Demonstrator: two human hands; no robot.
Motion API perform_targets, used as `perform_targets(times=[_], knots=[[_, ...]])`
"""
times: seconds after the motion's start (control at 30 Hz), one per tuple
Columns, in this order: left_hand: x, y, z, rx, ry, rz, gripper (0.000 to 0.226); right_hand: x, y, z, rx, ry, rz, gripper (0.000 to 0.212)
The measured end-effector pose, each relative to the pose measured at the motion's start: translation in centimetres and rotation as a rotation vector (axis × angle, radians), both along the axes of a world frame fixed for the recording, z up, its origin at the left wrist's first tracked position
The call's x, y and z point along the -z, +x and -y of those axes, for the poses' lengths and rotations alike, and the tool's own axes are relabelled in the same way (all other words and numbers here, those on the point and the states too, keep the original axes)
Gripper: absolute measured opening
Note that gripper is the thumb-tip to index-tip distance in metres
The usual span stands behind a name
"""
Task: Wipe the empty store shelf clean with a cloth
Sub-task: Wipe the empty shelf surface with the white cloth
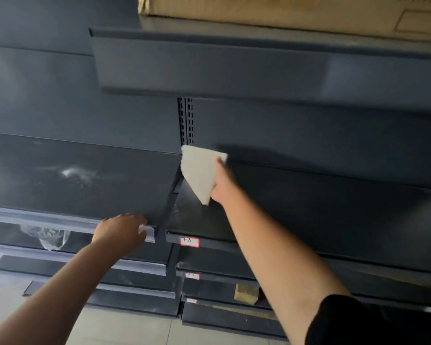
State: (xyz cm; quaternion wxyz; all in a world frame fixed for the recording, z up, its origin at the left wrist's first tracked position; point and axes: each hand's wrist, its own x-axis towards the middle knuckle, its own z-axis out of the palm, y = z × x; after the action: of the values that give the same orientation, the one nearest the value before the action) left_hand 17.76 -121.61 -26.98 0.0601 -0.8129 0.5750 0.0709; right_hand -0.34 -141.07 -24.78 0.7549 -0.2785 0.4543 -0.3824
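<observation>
My right hand (223, 181) grips a folded white cloth (198, 170) pressed flat on the far left corner of a dark grey metal shelf (321, 207), next to the slotted upright. My left hand (121, 229) rests on the front edge of the neighbouring dusty shelf (72, 180), fingers curled over its clear plastic price strip near the right end. That left shelf shows pale dust smears in the middle.
An upper shelf (222, 66) juts out above, carrying a cardboard box (296, 13). Lower shelves hold a crumpled clear plastic bag (49, 236) and a small tan block (245, 293). A red-edged label (189, 241) marks the right shelf's front. Tiled floor lies below.
</observation>
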Motion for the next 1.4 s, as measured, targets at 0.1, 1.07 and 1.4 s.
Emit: perform_targets(times=[0.1, 1.07, 1.4], knots=[[0.0, 0.0, -0.3, 0.014, -0.001, -0.019, 0.037, -0.9, -4.9, 2.4, 0.238, -0.061, 0.107, 0.027], [0.4, 7.9, -2.8, 0.383, 0.003, -0.082, 0.070, -3.5, 6.1, -1.8, 0.298, -0.278, -0.105, 0.018], [1.2, 18.3, -6.0, 0.297, -0.028, -0.071, 0.064, 2.1, -2.5, -9.6, 0.290, -0.566, -1.251, 0.040]])
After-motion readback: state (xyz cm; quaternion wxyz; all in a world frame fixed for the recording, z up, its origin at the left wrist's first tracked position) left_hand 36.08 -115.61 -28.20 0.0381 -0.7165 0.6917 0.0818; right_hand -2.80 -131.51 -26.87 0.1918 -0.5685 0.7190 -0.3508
